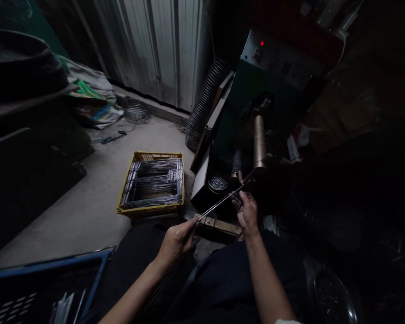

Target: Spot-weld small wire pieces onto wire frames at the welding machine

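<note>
My left hand (178,239) is closed around the near end of a thin metal wire piece (216,205), seen almost edge-on as narrow bright lines. From there it slants up and right to the copper electrodes of a welding machine. My right hand (248,210) pinches the wire piece close to its far end, just below the upper copper electrode (259,141). The lower electrode (236,163) stands to the left of that, near the wire's tip. Shadow hides the exact contact there. A round dish of small metal parts (218,182) sits left of my right hand.
A yellow crate (150,210) with stacked wire frames (158,180) stands on the floor ahead left. At bottom left is a blue crate (97,279) with metal pieces. The green machine (238,96) shows a red light. A ribbed hose (205,101) stands beside it.
</note>
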The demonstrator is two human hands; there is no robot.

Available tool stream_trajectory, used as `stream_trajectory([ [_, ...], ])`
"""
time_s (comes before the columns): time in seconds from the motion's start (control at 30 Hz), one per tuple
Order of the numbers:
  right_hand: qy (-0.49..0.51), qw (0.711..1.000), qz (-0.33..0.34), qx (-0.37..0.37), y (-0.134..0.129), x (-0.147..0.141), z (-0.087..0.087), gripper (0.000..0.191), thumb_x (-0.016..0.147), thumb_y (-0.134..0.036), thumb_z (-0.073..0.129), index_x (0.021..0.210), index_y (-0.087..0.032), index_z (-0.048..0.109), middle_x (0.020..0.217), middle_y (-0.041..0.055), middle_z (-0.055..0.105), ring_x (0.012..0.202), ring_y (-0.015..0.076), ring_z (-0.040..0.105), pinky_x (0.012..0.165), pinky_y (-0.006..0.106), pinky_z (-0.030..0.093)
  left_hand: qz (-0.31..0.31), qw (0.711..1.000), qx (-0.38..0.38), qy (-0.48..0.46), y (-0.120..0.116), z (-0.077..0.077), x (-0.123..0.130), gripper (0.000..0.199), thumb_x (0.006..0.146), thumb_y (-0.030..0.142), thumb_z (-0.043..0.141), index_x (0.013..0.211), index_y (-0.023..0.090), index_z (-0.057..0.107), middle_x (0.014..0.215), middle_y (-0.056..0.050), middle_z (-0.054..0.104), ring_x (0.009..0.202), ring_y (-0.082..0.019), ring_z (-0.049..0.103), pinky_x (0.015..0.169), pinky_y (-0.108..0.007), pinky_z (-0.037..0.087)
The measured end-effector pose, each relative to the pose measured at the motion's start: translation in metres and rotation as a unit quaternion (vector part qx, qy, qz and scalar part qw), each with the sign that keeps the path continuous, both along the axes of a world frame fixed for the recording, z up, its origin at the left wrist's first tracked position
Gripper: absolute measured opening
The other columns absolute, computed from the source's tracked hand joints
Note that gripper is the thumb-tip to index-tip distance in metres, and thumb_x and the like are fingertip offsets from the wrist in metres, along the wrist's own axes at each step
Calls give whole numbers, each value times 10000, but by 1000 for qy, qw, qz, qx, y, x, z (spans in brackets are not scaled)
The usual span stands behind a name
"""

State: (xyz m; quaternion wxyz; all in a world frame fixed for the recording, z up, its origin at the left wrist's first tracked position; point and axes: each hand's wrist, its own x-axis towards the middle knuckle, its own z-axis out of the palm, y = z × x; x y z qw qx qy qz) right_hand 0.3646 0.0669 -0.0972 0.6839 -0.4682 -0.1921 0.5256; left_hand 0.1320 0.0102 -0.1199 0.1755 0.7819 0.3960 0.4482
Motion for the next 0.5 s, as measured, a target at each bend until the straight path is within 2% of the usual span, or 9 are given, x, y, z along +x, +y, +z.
stream_trajectory([
  [0.2,-2,1000,3,7,3,1,4,356,633,-275,841,885,-185,605,787,-6,696,709,166,718,544,168,559,0,999,-41,-14,4,1,1,222,944,189,480,1057,127,661,862,-95,764,713,-181,737,639,-201,541],
  [0.5,-11,1000,-9,8,12,7,1,308,666,-247,808,891,-175,611,815,21,717,724,182,725,549,189,574,-2,995,-101,12,13,7,4,241,958,232,450,1006,129,662,782,-81,742,637,-176,697,590,-227,482],
])
